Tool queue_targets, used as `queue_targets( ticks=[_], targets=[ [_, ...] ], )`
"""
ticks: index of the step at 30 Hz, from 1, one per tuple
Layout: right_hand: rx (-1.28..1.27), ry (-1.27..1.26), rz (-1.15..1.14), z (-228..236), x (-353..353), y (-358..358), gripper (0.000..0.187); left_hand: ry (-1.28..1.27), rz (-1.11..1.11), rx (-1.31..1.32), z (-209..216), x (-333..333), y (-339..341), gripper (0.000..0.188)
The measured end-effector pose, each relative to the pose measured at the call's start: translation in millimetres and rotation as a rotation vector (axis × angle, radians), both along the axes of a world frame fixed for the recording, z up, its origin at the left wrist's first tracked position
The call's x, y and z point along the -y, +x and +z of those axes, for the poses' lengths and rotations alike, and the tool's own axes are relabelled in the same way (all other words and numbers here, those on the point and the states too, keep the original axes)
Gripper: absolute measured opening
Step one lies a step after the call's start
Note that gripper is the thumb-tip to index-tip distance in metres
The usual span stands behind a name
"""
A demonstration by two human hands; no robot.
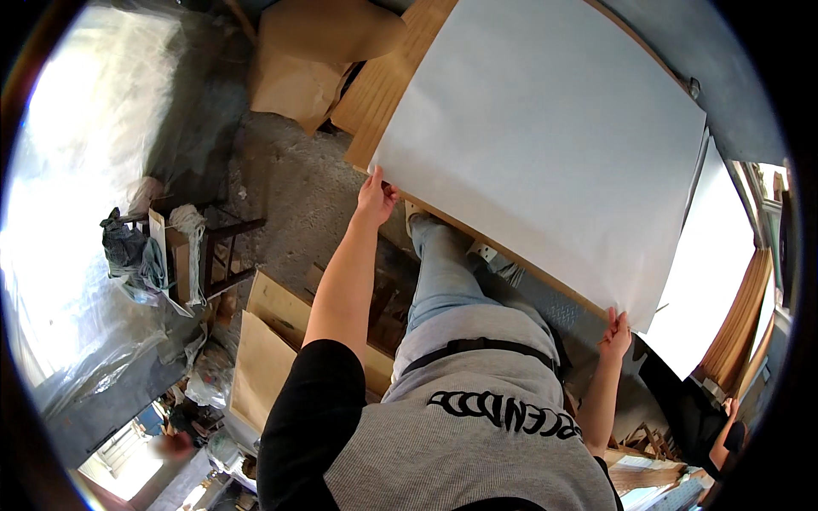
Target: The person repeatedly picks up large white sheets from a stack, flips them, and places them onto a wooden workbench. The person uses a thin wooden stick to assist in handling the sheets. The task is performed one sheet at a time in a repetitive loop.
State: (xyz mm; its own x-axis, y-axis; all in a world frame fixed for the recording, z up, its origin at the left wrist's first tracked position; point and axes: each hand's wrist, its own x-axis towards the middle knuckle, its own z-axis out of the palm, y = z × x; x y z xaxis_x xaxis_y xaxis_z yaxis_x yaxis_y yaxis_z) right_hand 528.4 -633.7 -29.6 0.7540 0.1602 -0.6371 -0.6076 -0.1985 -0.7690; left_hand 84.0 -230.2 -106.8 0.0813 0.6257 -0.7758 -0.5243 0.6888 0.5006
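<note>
A large white sheet (545, 153) lies over a wooden board or tabletop (396, 85) in front of me. At the sheet's near left corner is my left hand (377, 198), its fingers closed on the edge. My right hand (614, 335) pinches the near right corner, with the thumb and fingers at the rim. Light creases spread across the sheet from the right corner. Brown wood shows along the near edge and at the left, beyond the sheet's side.
Brown paper (298, 68) stands at the far left. A stool (226, 243) with bags and cord is on the left, near plastic sheeting (94, 170). Boards (264, 366) lean beside my left arm. Another white sheet (707, 264) is at the right, near another person's arm (724, 434).
</note>
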Motion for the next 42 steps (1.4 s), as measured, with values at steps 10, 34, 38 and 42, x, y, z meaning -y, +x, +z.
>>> queue_targets(
  ticks=[10, 34, 38, 42],
  targets=[
    [-0.046, -0.016, 0.028, -17, 19, 9, 0.018, -0.02, -0.067, 0.017, 7, -1, 0, 0.026],
    [-0.196, -0.317, 0.255, 0, -61, -67, 0.033, 0.014, -0.118, -0.073, 3, -15, -3, 0.022],
    [-0.15, -0.317, 0.266, -8, -61, -63, 0.031, -0.02, -0.065, -0.082, 14, -10, 4, 0.023],
    [-0.175, -0.274, 0.202, -10, -59, -64, 0.026, -0.029, -0.087, -0.117, 17, -12, 7, 0.022]
  ],
)
